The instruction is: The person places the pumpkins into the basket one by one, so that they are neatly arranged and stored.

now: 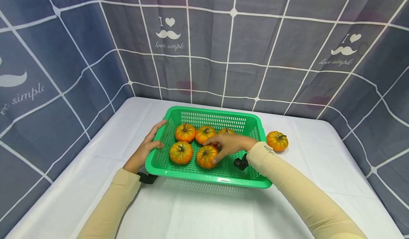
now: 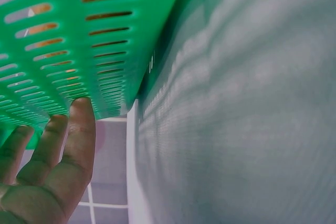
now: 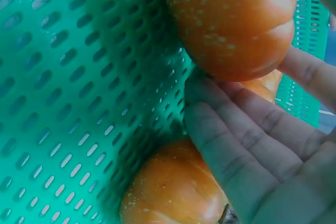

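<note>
Several small orange pumpkins sit in a green plastic basket (image 1: 211, 179) with slotted walls. My left hand (image 1: 147, 147) holds the basket's left rim, its thumb over the edge; in the left wrist view the fingers (image 2: 79, 145) lie against the outer wall. My right hand (image 1: 228, 144) reaches inside and grips the front middle pumpkin (image 1: 204, 157) between thumb and fingers. In the right wrist view that pumpkin (image 3: 236, 24) lies against the fingers, and another pumpkin (image 3: 173, 187) rests below them. The right hand partly covers the back right pumpkin (image 1: 226, 130).
A single pumpkin (image 1: 277, 141) lies outside the basket on its right, on the white tablecloth (image 1: 198, 214). Grey checked curtains (image 1: 207, 29) hang behind the table and along both sides. At the basket's left are a back pumpkin (image 1: 185, 133) and a front pumpkin (image 1: 180, 153).
</note>
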### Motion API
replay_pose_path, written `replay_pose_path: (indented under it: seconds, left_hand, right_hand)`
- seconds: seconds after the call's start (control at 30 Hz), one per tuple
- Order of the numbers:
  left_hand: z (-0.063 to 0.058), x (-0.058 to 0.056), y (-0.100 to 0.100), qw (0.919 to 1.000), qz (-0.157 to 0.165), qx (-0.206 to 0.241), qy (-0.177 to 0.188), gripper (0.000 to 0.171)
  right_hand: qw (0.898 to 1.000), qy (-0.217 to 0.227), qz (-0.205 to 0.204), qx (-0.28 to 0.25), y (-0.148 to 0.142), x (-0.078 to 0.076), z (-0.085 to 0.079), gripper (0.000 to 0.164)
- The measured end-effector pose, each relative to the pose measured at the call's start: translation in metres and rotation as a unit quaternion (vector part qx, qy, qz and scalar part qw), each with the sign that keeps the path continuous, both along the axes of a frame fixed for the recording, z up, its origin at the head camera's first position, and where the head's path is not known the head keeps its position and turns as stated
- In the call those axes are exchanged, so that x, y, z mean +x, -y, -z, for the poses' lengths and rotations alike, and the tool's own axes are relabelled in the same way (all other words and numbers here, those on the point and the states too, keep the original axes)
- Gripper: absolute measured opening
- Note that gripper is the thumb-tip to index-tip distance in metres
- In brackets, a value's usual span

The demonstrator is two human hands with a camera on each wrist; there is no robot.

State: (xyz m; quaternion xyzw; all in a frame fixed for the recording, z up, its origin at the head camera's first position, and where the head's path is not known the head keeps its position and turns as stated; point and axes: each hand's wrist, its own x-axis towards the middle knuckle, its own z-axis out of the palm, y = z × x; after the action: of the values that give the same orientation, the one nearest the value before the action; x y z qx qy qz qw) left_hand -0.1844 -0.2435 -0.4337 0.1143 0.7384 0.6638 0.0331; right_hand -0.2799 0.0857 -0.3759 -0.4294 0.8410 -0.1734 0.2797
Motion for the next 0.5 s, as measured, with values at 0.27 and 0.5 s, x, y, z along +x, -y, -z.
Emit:
replay_pose_path:
  seconds: [0.27,0.5]
  left_hand:
    - [-0.0004,-0.0004,-0.0001,1.0,-0.003,-0.003,-0.003,0.093]
    - [-0.0001,-0.0002,-0.0006,1.0,-0.003,-0.003,0.001,0.093]
  right_hand:
    - [1.0,-0.014,0.002,0.01,0.005,-0.0007,0.0021,0.075]
    - [0.999,-0.026,0.002,0.021,0.0096,0.0007,0.0015,0.075]
